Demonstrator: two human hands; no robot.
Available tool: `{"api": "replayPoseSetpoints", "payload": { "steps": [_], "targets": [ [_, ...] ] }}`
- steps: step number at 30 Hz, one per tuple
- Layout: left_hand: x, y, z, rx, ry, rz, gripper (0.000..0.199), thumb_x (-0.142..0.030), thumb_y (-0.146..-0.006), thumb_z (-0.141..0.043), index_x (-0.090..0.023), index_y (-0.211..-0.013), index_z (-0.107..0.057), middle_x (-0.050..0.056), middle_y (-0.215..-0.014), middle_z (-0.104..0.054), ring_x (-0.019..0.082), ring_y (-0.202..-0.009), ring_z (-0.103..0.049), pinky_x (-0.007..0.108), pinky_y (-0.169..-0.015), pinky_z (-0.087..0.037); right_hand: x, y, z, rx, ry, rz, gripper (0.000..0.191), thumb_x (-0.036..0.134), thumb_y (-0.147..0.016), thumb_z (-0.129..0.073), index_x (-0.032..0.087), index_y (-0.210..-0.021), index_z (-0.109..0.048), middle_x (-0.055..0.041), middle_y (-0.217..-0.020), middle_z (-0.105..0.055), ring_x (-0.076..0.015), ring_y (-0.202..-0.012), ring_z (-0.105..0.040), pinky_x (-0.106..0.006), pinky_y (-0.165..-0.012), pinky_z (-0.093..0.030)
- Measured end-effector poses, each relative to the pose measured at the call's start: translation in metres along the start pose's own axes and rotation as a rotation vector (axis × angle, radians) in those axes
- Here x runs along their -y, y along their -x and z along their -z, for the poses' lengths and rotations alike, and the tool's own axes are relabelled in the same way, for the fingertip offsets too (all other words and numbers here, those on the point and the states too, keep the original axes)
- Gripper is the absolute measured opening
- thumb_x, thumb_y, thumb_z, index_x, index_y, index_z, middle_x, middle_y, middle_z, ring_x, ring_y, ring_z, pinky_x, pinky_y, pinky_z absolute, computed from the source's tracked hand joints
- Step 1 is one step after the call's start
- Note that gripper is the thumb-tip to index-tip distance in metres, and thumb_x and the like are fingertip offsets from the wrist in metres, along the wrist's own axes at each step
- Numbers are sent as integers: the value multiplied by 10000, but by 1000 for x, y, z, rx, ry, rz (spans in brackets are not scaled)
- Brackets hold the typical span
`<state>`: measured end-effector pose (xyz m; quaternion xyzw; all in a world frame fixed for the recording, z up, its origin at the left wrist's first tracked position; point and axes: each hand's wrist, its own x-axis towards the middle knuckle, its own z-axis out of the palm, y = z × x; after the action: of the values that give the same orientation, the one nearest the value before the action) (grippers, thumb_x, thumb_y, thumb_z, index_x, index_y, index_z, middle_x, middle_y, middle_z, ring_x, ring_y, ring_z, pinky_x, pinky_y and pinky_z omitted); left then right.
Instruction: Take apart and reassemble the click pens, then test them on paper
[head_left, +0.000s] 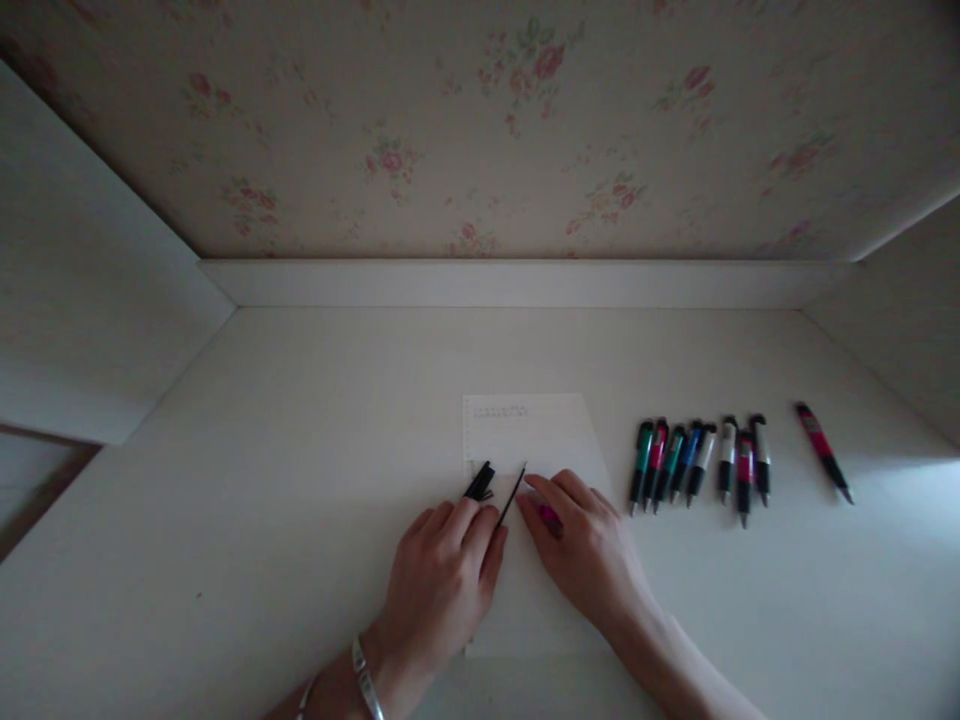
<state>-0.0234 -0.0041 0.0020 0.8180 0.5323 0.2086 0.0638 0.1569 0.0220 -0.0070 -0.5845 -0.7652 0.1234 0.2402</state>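
My left hand (446, 560) is closed over the sheet of paper (551, 425). Its fingers hold a thin dark pen refill (512, 493), which slants up to the right. A black pen part (480, 481) with a clip sticks out past the same fingers. Facing it, my right hand (581, 540) is closed around a pink pen barrel (550, 518), mostly covered by the fingers. The right thumb and forefinger come close to the refill's upper tip; whether they touch it or pinch a small part, I cannot tell. Faint handwriting shows at the top of the paper.
Several pens with green, pink, blue and white barrels (686, 465) lie side by side right of the paper. One pink and black pen (823, 450) lies farther right. White panels and a low ledge (517, 284) border the white desk (322, 400), with floral wallpaper behind.
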Motion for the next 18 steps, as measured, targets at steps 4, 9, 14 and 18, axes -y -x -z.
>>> {"api": "replayPoseSetpoints", "payload": {
  "steps": [4, 9, 14, 18],
  "targets": [
    [3, 4, -2, -1, 10, -16, 157, -173, -963, -567, -196, -1067, -683, 56, -931, -708, 231, -782, -670, 411, -736, -580, -3, 1, 1, -4, -2, 30, 249, 278, -1015, -512, 212, -1019, -751, -58, -837, -692, -203, -726, -657, -314, -682, -475],
    [4, 5, -2, -12, 2, -23, 155, -138, -948, -573, -198, -1028, -692, 50, -922, -711, 228, -766, -670, 402, -715, -581, -5, 1, 3, 7, -20, 39, 270, 295, -1028, -498, 200, -991, -749, -55, -820, -684, -194, -722, -648, -304, -680, -467],
    [3, 2, -1, -24, -6, -8, 134, -204, -972, -571, -193, -1040, -685, 45, -891, -705, 229, -752, -669, 394, -692, -570, -3, 1, 4, 12, -3, 62, 282, 308, -1031, -495, 204, -959, -747, -62, -838, -694, -202, -734, -649, -313, -696, -466],
    [4, 3, -2, -24, 11, -5, 113, -208, -979, -567, -195, -1005, -676, 44, -885, -699, 219, -752, -664, 366, -691, -554, -3, 1, 6, -16, -56, 57, 308, 322, -1031, -491, 200, -905, -744, -59, -785, -680, -190, -700, -644, -305, -681, -481]
  ]
}}
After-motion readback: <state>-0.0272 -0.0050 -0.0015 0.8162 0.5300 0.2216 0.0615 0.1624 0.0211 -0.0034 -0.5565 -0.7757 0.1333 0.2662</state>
